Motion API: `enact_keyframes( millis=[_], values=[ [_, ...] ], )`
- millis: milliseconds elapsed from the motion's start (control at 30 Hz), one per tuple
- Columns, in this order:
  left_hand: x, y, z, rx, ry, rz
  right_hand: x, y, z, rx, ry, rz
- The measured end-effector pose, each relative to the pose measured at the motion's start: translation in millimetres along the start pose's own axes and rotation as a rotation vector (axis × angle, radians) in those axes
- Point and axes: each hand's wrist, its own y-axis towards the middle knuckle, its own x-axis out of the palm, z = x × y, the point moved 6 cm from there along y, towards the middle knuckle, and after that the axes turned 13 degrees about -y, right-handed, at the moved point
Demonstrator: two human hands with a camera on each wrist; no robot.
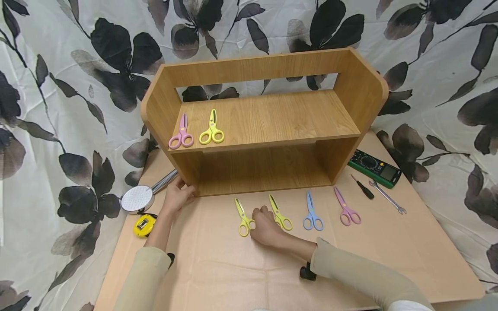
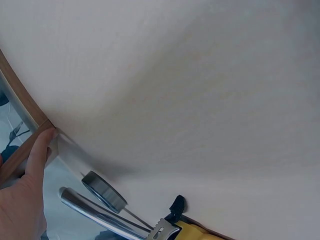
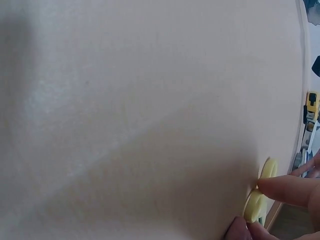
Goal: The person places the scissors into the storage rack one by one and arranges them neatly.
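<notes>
My left hand (image 1: 178,199) holds the lower left corner of a wooden two-tier shelf (image 1: 272,116); in the left wrist view a finger lies along its wooden edge (image 2: 21,156). My right hand (image 1: 267,228) pinches the handle loops of the left pair of yellow scissors (image 1: 242,212) on the table, and the right wrist view has fingertips at the yellow loops (image 3: 269,169). Right beside that hand lies another pair of yellow scissors (image 1: 275,208), its handle partly covered. Blue scissors (image 1: 310,211) and pink scissors (image 1: 344,207) continue the row rightward.
Pink scissors (image 1: 183,131) and yellow scissors (image 1: 212,126) lie on the upper tier. Left of the shelf are a shower head (image 1: 138,198) and a yellow tape measure (image 1: 144,225). To the right lie a screwdriver (image 1: 365,189), a wrench (image 1: 387,197) and a green multimeter (image 1: 374,167).
</notes>
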Motion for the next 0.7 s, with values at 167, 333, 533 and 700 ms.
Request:
enact_keyframes(
  millis=[167, 333, 533, 700],
  values=[
    [0.2, -0.8, 0.4, -0.006, -0.005, 0.005, -3, 1, -2, -0.002, 0.012, 0.007],
    [0.2, -0.9, 1.4, 0.002, -0.011, 0.005, -8, 0, -5, -0.031, 0.058, 0.039],
    [0.8, -0.8, 2.4, 0.007, -0.008, 0.003, -6, -3, -1, -0.032, 0.160, 0.046],
    [0.5, -2.4, 2.3, -0.011, -0.002, 0.004, -2, -6, 6, -0.013, 0.251, 0.059]
  ],
)
